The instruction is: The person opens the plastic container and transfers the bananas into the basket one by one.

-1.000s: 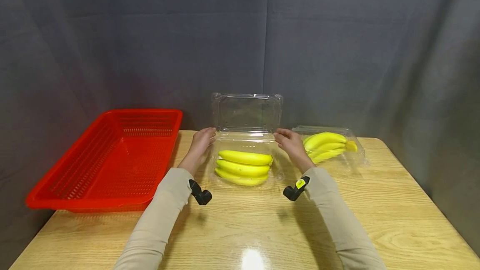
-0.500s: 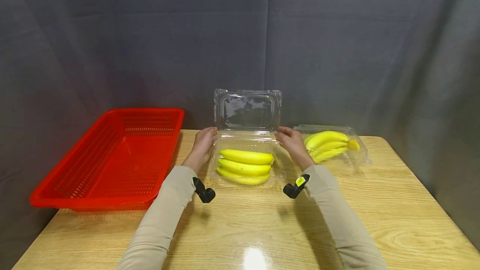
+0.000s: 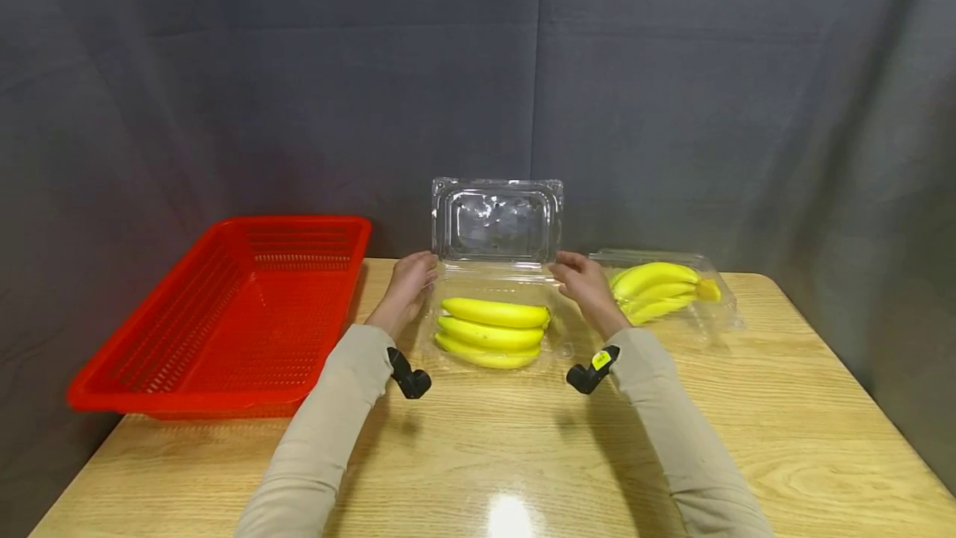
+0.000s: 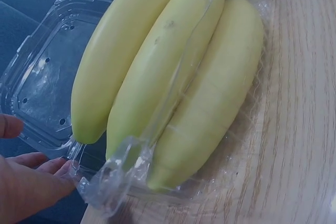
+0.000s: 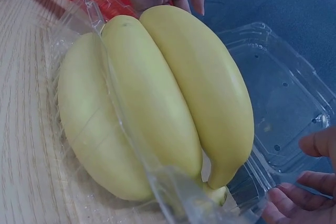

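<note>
A clear plastic clamshell box lies on the table with its lid raised at the back. In its base rests a bunch of yellow bananas, stem end to the right. At the left end of the hinge, my left hand touches the box with its fingers; the thumb stands apart in the left wrist view. My right hand touches the right end of the hinge with its fingertips, thumb also apart in the right wrist view. The bananas fill most of both wrist views, behind the box's clear wall.
A red plastic basket stands at the left of the wooden table. To the right of my right hand lies another clear box with a bunch of bananas in it. A dark grey curtain hangs behind the table.
The raised lid has changed its tilt slightly, its top edge now higher in view than a second ago. Both hands stay at the hinge ends. The whole scene has shifted slightly right.
</note>
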Action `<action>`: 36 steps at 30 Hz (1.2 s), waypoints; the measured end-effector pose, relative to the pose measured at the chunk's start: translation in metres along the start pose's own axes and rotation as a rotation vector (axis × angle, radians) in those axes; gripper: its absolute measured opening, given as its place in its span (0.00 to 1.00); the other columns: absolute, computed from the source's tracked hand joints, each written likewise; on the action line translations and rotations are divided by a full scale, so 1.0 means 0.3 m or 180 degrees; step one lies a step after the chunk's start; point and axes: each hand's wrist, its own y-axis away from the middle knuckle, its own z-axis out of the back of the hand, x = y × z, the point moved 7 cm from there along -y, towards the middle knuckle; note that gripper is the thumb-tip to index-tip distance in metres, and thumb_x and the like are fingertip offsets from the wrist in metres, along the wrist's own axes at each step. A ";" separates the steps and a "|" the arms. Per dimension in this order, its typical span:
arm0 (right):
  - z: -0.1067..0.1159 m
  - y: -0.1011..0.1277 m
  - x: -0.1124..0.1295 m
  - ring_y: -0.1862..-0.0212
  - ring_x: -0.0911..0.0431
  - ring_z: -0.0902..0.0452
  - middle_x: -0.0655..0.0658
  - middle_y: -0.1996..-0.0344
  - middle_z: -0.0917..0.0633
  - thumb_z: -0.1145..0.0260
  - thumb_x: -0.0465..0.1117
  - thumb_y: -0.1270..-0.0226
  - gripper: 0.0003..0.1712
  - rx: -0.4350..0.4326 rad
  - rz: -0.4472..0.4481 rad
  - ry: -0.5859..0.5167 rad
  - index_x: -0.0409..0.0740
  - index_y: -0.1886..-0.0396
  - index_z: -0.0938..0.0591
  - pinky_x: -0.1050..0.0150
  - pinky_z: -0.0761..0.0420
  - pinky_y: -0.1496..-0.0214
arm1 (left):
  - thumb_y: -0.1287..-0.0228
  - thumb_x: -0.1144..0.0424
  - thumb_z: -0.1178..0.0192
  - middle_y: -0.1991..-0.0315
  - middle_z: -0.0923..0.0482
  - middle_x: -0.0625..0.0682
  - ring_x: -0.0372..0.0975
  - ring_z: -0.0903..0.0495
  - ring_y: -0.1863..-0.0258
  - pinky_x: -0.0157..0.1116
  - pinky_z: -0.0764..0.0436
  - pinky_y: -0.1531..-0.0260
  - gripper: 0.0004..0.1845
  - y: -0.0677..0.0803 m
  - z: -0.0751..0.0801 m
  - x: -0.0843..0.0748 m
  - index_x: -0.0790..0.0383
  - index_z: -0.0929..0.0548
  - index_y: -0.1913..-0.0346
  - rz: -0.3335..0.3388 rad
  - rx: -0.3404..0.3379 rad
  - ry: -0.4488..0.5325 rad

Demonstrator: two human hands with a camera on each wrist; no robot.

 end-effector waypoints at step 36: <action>0.005 -0.016 0.008 0.33 0.38 0.39 0.29 0.33 0.36 0.45 0.41 0.26 0.34 0.0051 -0.0062 0.0259 0.28 0.28 0.43 0.48 0.36 0.33 | 0.34 0.64 0.43 0.32 0.40 0.63 0.54 0.40 0.34 0.45 0.35 0.38 0.30 0.292 -0.100 -0.220 0.72 0.36 0.32 0.0260 0.0099 -0.0751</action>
